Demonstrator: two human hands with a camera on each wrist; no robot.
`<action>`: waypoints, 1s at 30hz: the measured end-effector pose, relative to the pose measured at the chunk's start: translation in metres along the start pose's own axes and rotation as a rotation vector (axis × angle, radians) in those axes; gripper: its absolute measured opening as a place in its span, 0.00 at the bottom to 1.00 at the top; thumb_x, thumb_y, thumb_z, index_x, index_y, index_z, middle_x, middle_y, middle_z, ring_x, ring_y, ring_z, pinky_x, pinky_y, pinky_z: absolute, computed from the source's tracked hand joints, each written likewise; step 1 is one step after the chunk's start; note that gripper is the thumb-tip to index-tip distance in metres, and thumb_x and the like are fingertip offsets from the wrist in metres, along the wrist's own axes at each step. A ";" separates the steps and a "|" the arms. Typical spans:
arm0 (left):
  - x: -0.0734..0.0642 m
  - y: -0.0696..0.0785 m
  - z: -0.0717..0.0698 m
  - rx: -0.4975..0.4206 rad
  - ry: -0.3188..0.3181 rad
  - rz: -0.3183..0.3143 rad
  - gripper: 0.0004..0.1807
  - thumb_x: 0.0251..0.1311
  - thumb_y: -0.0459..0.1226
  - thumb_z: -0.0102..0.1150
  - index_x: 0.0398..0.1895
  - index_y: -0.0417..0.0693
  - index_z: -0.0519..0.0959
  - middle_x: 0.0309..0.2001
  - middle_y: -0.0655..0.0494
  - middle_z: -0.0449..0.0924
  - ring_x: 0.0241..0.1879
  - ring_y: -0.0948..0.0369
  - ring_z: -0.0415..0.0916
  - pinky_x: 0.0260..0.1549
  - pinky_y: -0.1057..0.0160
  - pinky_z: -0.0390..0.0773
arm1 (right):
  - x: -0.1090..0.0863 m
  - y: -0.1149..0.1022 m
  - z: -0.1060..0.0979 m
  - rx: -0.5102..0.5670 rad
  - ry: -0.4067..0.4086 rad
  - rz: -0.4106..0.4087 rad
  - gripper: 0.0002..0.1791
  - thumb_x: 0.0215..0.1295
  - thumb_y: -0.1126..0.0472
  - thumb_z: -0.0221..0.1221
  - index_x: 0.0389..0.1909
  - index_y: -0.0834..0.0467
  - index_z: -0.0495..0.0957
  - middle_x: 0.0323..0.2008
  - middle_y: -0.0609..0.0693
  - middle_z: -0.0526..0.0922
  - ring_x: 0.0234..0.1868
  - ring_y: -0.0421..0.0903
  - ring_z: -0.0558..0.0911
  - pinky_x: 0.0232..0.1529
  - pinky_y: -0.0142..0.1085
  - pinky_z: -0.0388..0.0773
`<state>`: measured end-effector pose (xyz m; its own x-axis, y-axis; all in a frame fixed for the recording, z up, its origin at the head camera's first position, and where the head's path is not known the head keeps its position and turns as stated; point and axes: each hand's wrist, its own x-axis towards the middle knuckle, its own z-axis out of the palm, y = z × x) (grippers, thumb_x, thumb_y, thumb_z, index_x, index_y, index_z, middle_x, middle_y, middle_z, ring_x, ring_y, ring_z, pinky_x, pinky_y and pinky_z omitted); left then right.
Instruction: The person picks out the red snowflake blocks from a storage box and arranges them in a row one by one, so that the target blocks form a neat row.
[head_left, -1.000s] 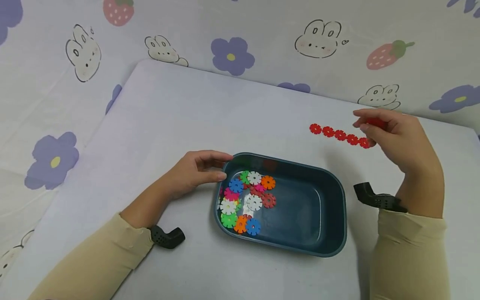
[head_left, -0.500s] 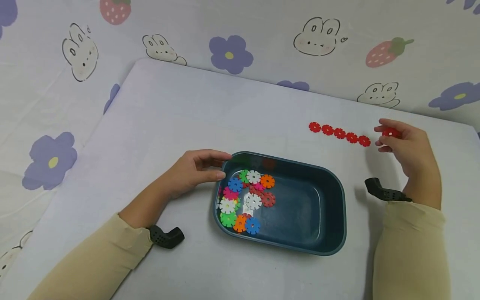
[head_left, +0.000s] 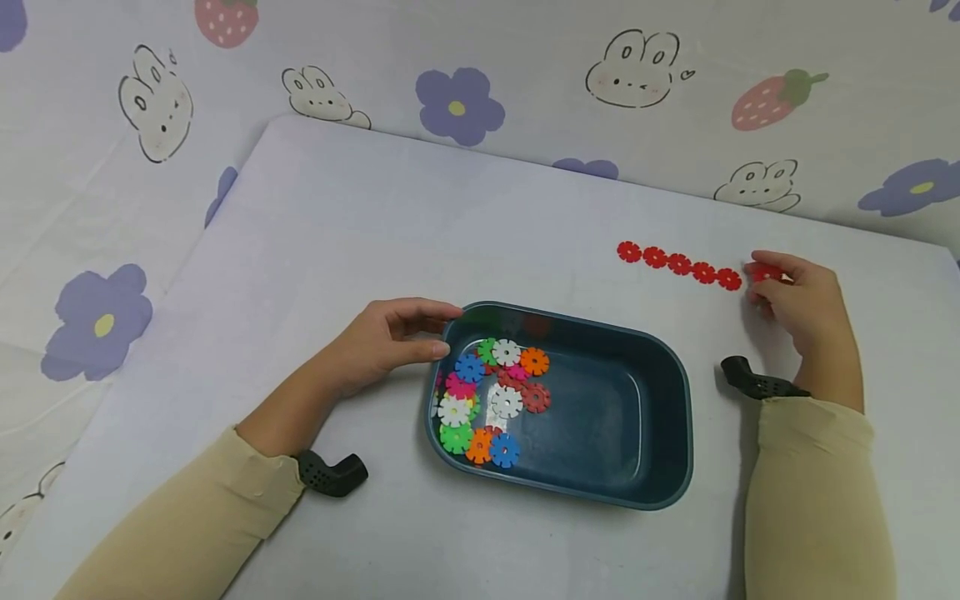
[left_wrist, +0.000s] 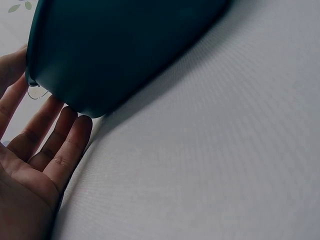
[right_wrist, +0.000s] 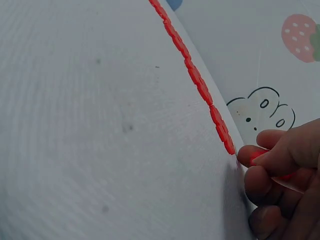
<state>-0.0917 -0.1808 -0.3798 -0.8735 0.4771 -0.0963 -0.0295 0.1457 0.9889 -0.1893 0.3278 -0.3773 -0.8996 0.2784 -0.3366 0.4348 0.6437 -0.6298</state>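
Observation:
My left hand (head_left: 390, 342) rests against the left end of a dark teal plastic tub (head_left: 592, 496), fingertips and thumb at its rim. In the left wrist view, straight fingers (left_wrist: 67, 150) touch the outside wall. Notched plastic discs in several colours, such as a blue disc (head_left: 505, 451) and an orange disc (head_left: 535, 362), lie in the tub's left half. Behind it, a slanting row of red notched discs (head_left: 679, 264) lies flat on the table. At the row's right end, my right hand (head_left: 806, 304) pinches another red disc (head_left: 767, 273), partly hidden by fingers.
The white table (head_left: 420, 217) ends at the back against a cloth (head_left: 540, 50) printed with bunnies, flowers and strawberries. Black curved camera mounts stick out from both wrists, the left mount (head_left: 333, 475) near the tub and the right mount (head_left: 757, 381) over the table.
My right hand has moved off the row's right end, then lower and slightly back left toward it, still pinching a red disc. The left hand and tub have stayed put.

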 end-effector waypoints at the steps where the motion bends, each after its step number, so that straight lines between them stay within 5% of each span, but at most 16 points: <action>1: 0.000 0.000 0.000 0.000 0.000 -0.001 0.23 0.60 0.37 0.66 0.60 0.50 0.78 0.58 0.54 0.79 0.57 0.55 0.75 0.51 0.61 0.81 | 0.001 0.000 0.000 -0.015 0.004 -0.001 0.29 0.74 0.50 0.49 0.74 0.41 0.60 0.69 0.57 0.63 0.49 0.43 0.72 0.37 0.20 0.73; 18: -0.001 0.002 0.001 0.005 0.001 0.000 0.22 0.61 0.38 0.66 0.60 0.51 0.78 0.57 0.54 0.79 0.58 0.55 0.75 0.51 0.60 0.81 | -0.004 0.007 -0.004 -0.187 0.048 -0.033 0.34 0.69 0.44 0.55 0.72 0.51 0.64 0.64 0.65 0.66 0.56 0.60 0.70 0.38 0.37 0.74; 30: 0.000 0.000 0.001 0.019 0.004 0.007 0.23 0.61 0.38 0.66 0.60 0.50 0.78 0.58 0.54 0.79 0.58 0.56 0.75 0.52 0.61 0.81 | -0.004 0.009 -0.005 -0.212 0.035 -0.032 0.33 0.70 0.42 0.53 0.71 0.53 0.66 0.64 0.67 0.65 0.60 0.65 0.68 0.43 0.48 0.76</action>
<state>-0.0910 -0.1803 -0.3796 -0.8754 0.4751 -0.0890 -0.0142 0.1588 0.9872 -0.1822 0.3363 -0.3779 -0.9152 0.2777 -0.2921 0.3912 0.7869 -0.4772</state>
